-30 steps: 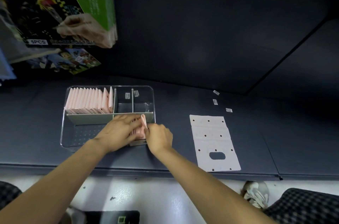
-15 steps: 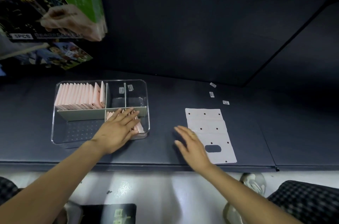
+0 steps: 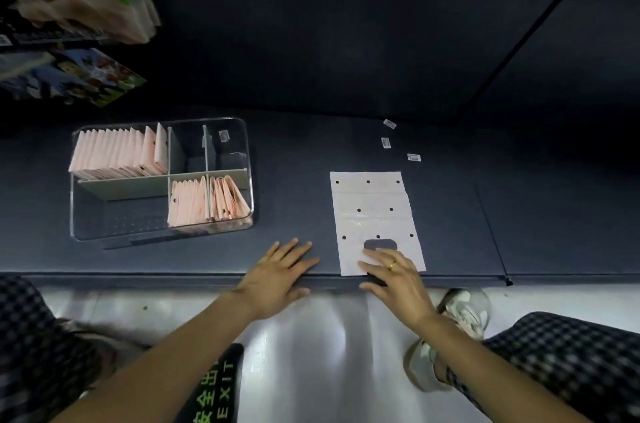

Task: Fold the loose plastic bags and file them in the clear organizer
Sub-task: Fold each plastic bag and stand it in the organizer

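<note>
Organizer (image 3: 74, 214) of clear plastic sits at the left of the dark surface (image 3: 485, 232), folded pink bags (image 3: 119, 154) filed in three compartments. Right of it, the left hand (image 3: 278, 272) lies flat, fingers straight. Further right, the right hand (image 3: 394, 275) presses straight fingers on the near edge of a flat loose bag (image 3: 375, 211).

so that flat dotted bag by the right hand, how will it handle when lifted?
The dotted bag lies thin and creased flat, so it is probably floppy and very light. Its glossy film looks slippery on the shelf; a push may slide it.
</note>
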{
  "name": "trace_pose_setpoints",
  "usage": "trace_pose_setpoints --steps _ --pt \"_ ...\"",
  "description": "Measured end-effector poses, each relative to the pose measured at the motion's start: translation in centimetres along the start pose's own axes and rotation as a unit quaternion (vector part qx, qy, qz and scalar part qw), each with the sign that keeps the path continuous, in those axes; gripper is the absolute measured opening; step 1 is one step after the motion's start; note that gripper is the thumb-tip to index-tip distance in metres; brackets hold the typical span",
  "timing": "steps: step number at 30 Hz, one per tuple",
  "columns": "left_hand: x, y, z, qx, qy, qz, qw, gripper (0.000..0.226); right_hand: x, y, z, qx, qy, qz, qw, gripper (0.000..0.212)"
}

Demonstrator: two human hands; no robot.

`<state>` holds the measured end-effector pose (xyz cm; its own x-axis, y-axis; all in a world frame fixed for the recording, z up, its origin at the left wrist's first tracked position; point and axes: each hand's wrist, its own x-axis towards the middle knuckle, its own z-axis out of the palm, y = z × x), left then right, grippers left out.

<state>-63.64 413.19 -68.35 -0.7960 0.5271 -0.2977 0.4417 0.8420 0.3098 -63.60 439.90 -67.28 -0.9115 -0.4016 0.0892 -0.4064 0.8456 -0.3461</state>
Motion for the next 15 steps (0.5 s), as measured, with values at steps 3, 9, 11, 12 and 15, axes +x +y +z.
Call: trace_pose_setpoints --steps 3,9,11,12,15 --pt "-0.4 0.0 1.2 0.024 -0.012 -0.011 1.0 0.067 -0.3 -0.1 0.8 0.038 0.032 0.015 0.999 0.027" --pt "-0.3 0.2 1.0 -0.003 -0.027 -0.018 0.999 0.067 0.4 -0.3 1.4 0.086 0.077 0.034 0.993 0.011" --pt "-0.3 0.3 0.8 -0.02 -0.026 -0.023 0.999 0.066 0.6 -0.5 1.4 0.092 0.075 0.035 0.992 0.011" --pt "-0.3 0.4 0.7 -0.03 -0.024 -0.027 0.999 0.065 0.8 -0.6 1.4 0.092 0.068 0.033 0.993 0.01" --pt "-0.1 1.0 0.0 -0.088 -0.001 -0.043 0.995 0.065 1.6 -0.5 0.9 0.114 0.021 0.05 0.992 0.01"
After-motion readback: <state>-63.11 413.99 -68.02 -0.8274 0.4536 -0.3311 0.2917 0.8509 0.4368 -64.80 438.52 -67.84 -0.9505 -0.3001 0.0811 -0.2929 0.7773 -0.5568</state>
